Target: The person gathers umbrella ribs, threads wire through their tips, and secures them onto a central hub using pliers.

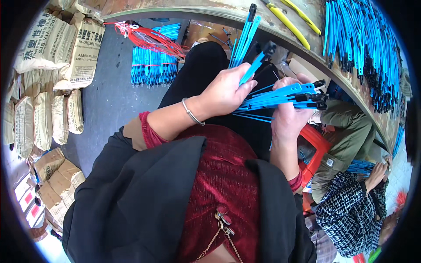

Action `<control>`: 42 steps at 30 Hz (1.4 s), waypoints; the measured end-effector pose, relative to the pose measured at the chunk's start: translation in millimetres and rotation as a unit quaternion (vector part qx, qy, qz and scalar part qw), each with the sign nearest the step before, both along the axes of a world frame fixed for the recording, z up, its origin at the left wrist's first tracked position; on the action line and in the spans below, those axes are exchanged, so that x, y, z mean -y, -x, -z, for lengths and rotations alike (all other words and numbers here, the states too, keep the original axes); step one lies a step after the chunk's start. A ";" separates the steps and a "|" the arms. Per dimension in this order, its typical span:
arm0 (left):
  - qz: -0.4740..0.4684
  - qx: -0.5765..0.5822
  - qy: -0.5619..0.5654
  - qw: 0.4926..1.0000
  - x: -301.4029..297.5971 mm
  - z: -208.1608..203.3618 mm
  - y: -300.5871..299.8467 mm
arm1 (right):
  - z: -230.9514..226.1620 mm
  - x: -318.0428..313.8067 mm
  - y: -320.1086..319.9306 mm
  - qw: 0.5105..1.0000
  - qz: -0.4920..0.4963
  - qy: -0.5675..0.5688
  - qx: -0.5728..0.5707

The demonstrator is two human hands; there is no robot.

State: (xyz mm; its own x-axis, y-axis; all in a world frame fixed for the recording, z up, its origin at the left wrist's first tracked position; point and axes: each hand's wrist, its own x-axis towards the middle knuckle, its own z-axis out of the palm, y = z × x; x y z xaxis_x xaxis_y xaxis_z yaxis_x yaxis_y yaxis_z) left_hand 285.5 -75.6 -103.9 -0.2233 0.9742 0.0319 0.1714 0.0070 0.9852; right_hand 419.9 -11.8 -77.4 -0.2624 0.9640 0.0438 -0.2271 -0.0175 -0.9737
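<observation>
Nearest, in the lower middle of the frame, are the person's dark jacket (140, 193) and red top (223, 175). Just above, near the centre, the left hand (228, 90) is curled, its thumb pressing a blue strip (253, 68) with a black end against the fingers; more strips (245, 39) stand up behind that hand, though how they are gripped is hidden. Right of centre, the right hand (289, 107) is closed around a bundle (285, 95) of the same strips, fanned unevenly, black ends toward the right.

The bundle looks loosely gathered; if the right-hand grip slackens, strips could slide out toward the lap, since their tails spread in different directions. The black ends sit crowded together and might snag on one another if one were pulled sideways.

Beyond the hands, the wooden table (184, 5) curves across the top of the frame, its surface worn and stained. Yellow-handled pliers (289, 27) lie on it, and a thick heap (364, 39) of blue strips covers its upper right part. On the grey floor (114, 103), at upper left of centre, lie stacked blue bundles (153, 70) beside a red bundle (151, 40). Paper sacks (85, 52) fill the left edge. At lower right, a co-worker in a checked sleeve (351, 210) has a hand (376, 175) beside further strips.
</observation>
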 end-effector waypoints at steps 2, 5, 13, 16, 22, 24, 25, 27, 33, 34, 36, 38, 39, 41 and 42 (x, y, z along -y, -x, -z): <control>0.001 -0.034 -0.005 0.999 0.0 -3.3 -2.0 | -0.3 -1.2 1.1 1.000 0.004 -0.007 0.015; 0.001 -0.056 -0.011 0.998 0.3 -4.8 -2.9 | -0.2 -1.8 2.4 0.999 0.012 -0.018 0.047; -0.011 -0.068 -0.038 0.997 0.3 -4.0 -5.5 | 0.2 -0.5 3.1 0.999 0.012 -0.001 0.044; -0.018 -0.071 -0.015 0.997 0.6 -5.4 -5.5 | 3.0 0.1 1.6 0.999 0.020 -0.027 0.042; -0.033 -0.061 -0.028 0.997 1.1 -2.8 -9.4 | 3.0 0.3 1.7 0.998 0.020 -0.026 0.044; -0.041 -0.060 -0.038 0.997 1.0 -2.4 -9.7 | 2.8 1.8 0.7 0.999 0.014 -0.025 0.036; -0.038 -0.069 -0.040 0.996 0.7 -3.1 -9.5 | 2.7 1.9 0.6 0.999 0.014 -0.026 0.036; -0.032 -0.087 -0.042 0.995 -0.1 -4.0 -9.1 | 2.1 1.6 0.7 0.998 0.015 -0.021 0.050; 0.004 -0.101 -0.048 0.994 2.0 -6.2 -8.3 | 0.8 -0.3 3.2 0.994 0.014 -0.050 0.101; 0.022 -0.110 -0.044 0.993 2.4 -8.2 -6.2 | 0.8 -3.1 2.3 0.993 -0.001 -0.056 0.105; 0.039 -0.120 -0.040 0.991 4.2 -7.9 0.0 | 0.4 -8.2 0.2 0.991 -0.032 -0.068 0.112; 0.101 0.028 -0.003 0.994 8.1 1.8 10.7 | -2.2 -10.0 -0.5 0.994 -0.068 -0.034 0.082; 0.132 0.103 0.015 0.986 9.5 5.3 13.4 | -3.0 -11.0 -0.8 0.994 -0.101 0.000 0.052; 0.136 0.196 0.002 0.971 16.0 8.8 10.2 | -0.7 -14.7 -3.1 0.990 -0.135 0.034 0.021; 0.140 0.289 -0.011 0.947 20.0 10.4 7.9 | 4.8 -17.9 -5.9 0.985 -0.171 0.028 -0.005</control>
